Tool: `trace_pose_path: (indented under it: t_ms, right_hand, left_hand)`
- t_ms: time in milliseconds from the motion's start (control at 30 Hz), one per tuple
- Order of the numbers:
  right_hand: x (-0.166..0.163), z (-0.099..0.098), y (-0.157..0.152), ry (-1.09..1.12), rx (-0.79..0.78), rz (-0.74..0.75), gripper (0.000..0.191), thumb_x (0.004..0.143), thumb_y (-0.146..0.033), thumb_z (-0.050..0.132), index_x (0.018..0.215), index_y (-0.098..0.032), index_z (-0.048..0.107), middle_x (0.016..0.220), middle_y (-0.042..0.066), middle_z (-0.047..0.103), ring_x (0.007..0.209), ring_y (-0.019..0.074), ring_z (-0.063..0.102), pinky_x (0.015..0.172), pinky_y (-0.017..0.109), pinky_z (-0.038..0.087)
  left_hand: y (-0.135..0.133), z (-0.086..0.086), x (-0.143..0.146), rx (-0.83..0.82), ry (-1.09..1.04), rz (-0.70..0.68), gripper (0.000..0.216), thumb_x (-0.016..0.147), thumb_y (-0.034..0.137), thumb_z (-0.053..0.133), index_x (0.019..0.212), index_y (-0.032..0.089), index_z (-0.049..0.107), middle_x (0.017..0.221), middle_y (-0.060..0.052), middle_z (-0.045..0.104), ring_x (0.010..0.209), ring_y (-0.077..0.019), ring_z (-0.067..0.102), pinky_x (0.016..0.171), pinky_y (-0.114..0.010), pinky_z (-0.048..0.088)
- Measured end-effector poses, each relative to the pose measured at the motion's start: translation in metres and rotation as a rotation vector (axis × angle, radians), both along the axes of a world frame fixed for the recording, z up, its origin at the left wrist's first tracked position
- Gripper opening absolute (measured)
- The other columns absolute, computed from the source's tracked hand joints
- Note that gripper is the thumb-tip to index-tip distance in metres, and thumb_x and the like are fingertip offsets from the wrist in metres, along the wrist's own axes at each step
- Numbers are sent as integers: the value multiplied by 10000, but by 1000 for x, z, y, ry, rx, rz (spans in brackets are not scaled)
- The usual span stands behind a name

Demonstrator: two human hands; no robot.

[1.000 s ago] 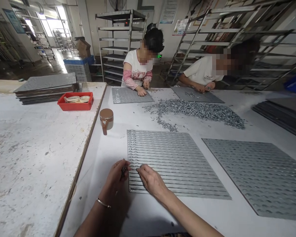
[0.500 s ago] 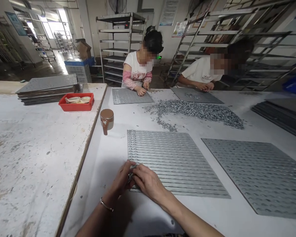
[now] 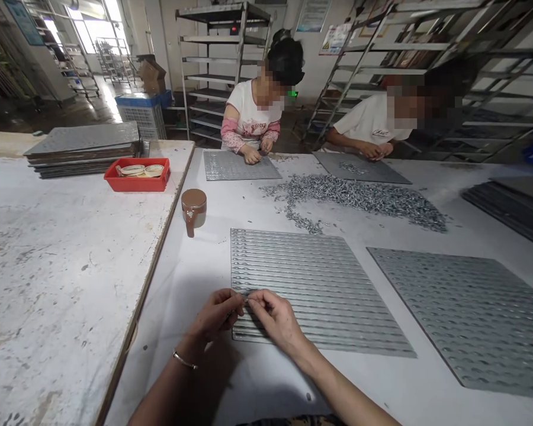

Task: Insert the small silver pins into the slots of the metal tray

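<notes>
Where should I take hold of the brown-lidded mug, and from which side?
I'd grip the mug by its brown handle, coming from the wearer's side, likely with the nearer left hand. The mug stands upright, its handle pointing toward the wearer and much narrower than the round body.

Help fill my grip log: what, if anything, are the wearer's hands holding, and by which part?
Cannot tell: the left hand and right hand nearly meet over the ridged board; anything pinched there is too small to make out.
</notes>
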State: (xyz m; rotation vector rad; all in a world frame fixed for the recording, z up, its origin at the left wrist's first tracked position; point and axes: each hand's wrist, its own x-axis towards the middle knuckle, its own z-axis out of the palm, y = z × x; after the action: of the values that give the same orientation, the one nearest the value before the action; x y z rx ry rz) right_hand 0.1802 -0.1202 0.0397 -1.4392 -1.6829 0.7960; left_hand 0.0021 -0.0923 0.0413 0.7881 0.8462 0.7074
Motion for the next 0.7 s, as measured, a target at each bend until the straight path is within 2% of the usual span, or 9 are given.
trace_pose_path:
  t_ms: [100, 267, 333, 400, 467, 600, 700]
  right_hand:
    - [-3, -7, -2, 150, -114, 16, 291, 915, -455, 600, 844, -190, 697, 667, 12, 606, 625, 147, 521, 600, 266, 423]
    - [-2, -10, -3, 582, -496, 31, 457, 759, -599, 761, 893, -167, 698, 652, 9, 620, 580, 128, 534, 536, 240, 430]
    - [2, -11, -1, 615, -538, 10, 469, 724, -600, 791, 858, -164, 681, 634, 2, 610, 568, 122, 528, 524, 232, 419]
    - [6, -12, 1, 521, -508, -12, 450, 751, -601, 757, 823, -169, 653, 602, -17, 573, 532, 110, 479, 499, 226, 373]
    - [8, -14, 1, 344, -422, -19, 396, 815, -571, 683, 782, -181, 624, 591, -28, 542, 525, 110, 442, 501, 231, 342]
    - [2, -18, -1, -4, -268, 23, 253, 900, -379, 545, 733, -198, 603, 640, -9, 586, 585, 136, 493, 568, 248, 362]
    - [-8, -20, 2, -195, -225, 41, 209, 903, -261, 508, 730, -205, 612, 656, -2, 624, 606, 148, 531, 593, 252, 352]
  left_hand:
    - [0, -1, -3, 40, 28, -31, 409, 735, 508, 790, 675, 174, 562, 585, 33, 530, 411, -39, 301, 397, -232, 136]
    - [-2, 1, -1, 63, 107, -29, 337, 723, 439, 803, 704, 178, 591, 461, 77, 422, 406, -54, 285, 409, -223, 171]
    - [-1, 2, -2, 50, 100, 6, 337, 732, 442, 794, 693, 174, 594, 459, 72, 428, 404, -52, 287, 408, -219, 166]
    - [3, 2, -5, 15, 72, 99, 345, 742, 438, 780, 660, 167, 583, 488, 57, 456, 404, -43, 286, 403, -211, 145]
    - [9, 2, -10, -36, 25, 258, 312, 723, 393, 791, 665, 154, 599, 569, 27, 530, 422, -35, 326, 398, -195, 151]
    - [23, 1, -24, -159, -120, 588, 220, 641, 164, 789, 822, 113, 675, 773, -56, 660, 556, -64, 501, 434, -158, 309]
    - [28, 0, -28, -215, -171, 656, 259, 636, 88, 768, 878, 80, 678, 804, -90, 683, 564, -61, 506, 426, -146, 317]
